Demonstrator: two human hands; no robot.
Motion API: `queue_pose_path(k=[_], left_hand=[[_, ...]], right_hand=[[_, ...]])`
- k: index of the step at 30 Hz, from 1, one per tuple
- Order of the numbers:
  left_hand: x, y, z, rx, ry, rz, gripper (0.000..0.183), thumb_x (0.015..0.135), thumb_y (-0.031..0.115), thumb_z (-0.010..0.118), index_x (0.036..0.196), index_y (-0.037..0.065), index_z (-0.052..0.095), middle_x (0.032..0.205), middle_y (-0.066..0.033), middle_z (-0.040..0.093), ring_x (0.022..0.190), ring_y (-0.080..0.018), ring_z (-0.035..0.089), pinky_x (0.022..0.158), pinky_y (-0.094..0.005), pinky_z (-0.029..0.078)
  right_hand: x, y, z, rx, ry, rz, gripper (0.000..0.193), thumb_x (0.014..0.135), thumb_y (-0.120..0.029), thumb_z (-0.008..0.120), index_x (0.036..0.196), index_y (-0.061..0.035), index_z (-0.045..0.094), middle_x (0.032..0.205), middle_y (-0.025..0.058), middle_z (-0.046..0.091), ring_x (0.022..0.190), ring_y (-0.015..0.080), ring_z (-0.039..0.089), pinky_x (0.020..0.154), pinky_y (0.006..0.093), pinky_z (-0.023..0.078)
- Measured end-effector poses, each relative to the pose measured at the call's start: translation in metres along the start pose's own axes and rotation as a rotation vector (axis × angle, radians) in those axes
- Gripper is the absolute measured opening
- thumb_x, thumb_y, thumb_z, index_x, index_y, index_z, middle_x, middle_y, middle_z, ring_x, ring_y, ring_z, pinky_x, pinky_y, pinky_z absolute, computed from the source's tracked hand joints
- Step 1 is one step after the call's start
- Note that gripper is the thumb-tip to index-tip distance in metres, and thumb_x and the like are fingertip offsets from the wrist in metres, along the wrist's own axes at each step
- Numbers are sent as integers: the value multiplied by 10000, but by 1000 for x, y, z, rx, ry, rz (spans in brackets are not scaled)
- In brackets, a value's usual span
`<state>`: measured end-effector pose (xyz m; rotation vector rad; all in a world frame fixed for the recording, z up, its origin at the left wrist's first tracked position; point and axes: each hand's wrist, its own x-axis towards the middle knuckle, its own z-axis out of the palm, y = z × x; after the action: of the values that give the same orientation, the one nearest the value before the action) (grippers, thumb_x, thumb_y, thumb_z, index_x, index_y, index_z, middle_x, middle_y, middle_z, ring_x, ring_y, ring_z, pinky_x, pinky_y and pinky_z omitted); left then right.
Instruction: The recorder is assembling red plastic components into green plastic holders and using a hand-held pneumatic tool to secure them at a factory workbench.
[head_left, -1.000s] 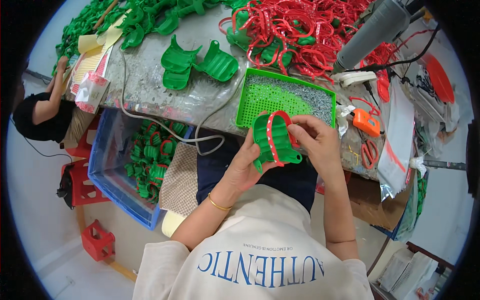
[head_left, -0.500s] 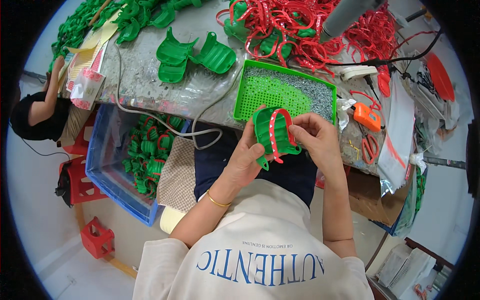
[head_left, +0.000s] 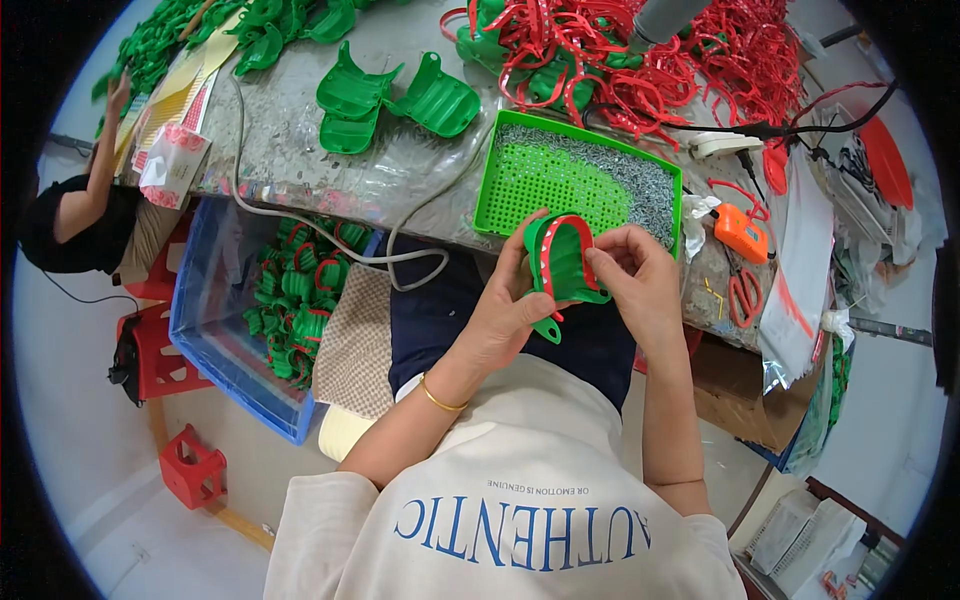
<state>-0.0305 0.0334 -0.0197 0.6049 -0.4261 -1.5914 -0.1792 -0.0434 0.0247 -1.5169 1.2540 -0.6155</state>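
Note:
A curved green plastic shell (head_left: 569, 262) is held up in front of my body, close to the near edge of the tray. My left hand (head_left: 508, 308) wraps its left side, thumb at the bottom near a small green tab. Along the shell's rim curves a red strip with white tooth shapes (head_left: 545, 256). At the right side, my right hand (head_left: 640, 278) pinches the strip's end against the shell's edge; its fingertips partly hide that spot. Just beyond lies a green tray (head_left: 540, 190) with small metal screws (head_left: 655, 195) heaped toward its right and far sides.
Two loose green shells (head_left: 438, 98) lie on the table beyond. Red strips (head_left: 625, 70) are piled at the far right. Scissors (head_left: 745, 297) and an orange tool (head_left: 740, 233) lie right. A blue crate (head_left: 195, 300) of assembled pieces stands left, below a grey cable. Another person (head_left: 80, 215) works far left.
The shell has turned and shifted slightly right, and the strip, earlier bowed across its front, now follows its rim. Both hands moved along with it.

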Motion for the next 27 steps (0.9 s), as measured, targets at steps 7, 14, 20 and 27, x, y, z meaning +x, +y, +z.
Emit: queue_pose_path(k=[7,14,20,27], left_hand=[[1,-4,-5,97,2,10,987,683,250,811,1457,168,205,1371,-69,407,1224,-238,469,946,-411,481],[-1,-2,-4,24,12,-40,846,767,142,684,1471,176,216,1315,-64,450,1149,-186,496,926,-336,460],[-7,-1,-8,-225,-129,-199,834,782,331,649,1471,192,199,1346,-80,436,1172,-233,520,940,-429,480],[-6,-7,-8,-213,-117,-224,816,754,394,659,1423,114,284,1311,-99,471,1141,-234,540,919,-437,495]], right_hand=[[0,6,3,-31,29,-4,67,853,-45,643,891,-11,599,762,-18,597,658,32,532,600,184,427],[0,8,-4,98,-51,30,85,843,-32,643,894,-31,574,751,-23,580,663,33,526,611,179,423],[-8,9,-8,333,-208,74,274,783,-10,634,1021,-52,506,877,-10,554,777,60,531,672,195,438],[-13,5,-3,438,-176,94,403,732,-12,594,1113,-54,468,1006,34,531,879,91,528,701,217,458]])
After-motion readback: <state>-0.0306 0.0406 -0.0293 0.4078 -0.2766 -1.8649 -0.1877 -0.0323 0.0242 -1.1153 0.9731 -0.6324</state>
